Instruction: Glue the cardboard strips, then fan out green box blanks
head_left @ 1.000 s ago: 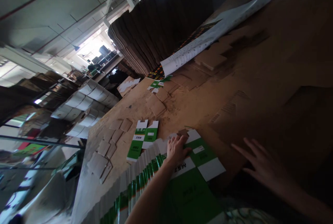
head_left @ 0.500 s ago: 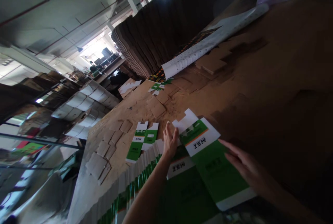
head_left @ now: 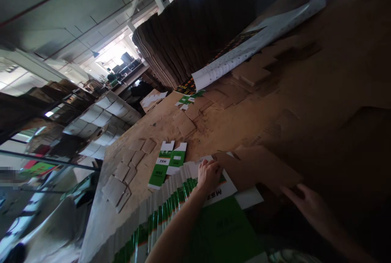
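My left hand (head_left: 209,176), fingers curled, presses on the top end of a flat green-and-white box (head_left: 224,222) at the near end of a row. That row of overlapping flat boxes (head_left: 165,208) fans out to the left beneath my forearm. My right hand (head_left: 301,197) pinches the near right corner of a flat brown cardboard piece (head_left: 264,166), its plain side up. The far left end of this piece reaches close to my left fingers; whether they touch it I cannot tell. A white flap (head_left: 249,197) sticks out below it.
Flat green-and-white boxes (head_left: 168,163) lie beyond the row on the wooden table (head_left: 149,126). Brown cardboard pieces (head_left: 120,177) are scattered at left. A rolled white sheet (head_left: 226,71) lies farther back, before a tall cardboard stack (head_left: 183,38). Shelving (head_left: 51,161) stands left.
The printed box between my hands is replaced in view by a plain brown side, lying farther right. My left hand has curled and come down onto the row; my right hand has moved slightly right and down.
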`<move>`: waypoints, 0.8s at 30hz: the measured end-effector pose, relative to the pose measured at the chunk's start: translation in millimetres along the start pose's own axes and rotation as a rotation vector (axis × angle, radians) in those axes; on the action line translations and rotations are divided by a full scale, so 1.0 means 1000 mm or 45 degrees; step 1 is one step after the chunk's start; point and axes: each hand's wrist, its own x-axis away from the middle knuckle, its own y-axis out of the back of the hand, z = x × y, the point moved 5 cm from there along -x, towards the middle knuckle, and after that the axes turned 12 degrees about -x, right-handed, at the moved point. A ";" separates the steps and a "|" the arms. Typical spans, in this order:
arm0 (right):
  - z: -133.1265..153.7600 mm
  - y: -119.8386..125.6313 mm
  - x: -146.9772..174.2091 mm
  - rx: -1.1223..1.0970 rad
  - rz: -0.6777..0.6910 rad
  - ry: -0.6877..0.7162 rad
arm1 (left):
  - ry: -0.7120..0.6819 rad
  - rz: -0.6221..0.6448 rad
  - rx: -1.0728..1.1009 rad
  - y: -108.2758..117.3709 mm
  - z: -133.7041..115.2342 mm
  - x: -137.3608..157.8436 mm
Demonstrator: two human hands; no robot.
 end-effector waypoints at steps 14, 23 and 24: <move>-0.030 -0.082 0.006 0.336 0.620 0.639 | -0.022 0.055 0.017 -0.006 0.006 0.001; -0.018 -0.020 -0.014 0.845 0.335 0.878 | -0.030 0.065 -0.057 -0.007 0.003 0.001; -0.019 -0.002 -0.019 0.930 0.183 0.913 | -0.017 0.064 -0.049 -0.007 0.003 0.001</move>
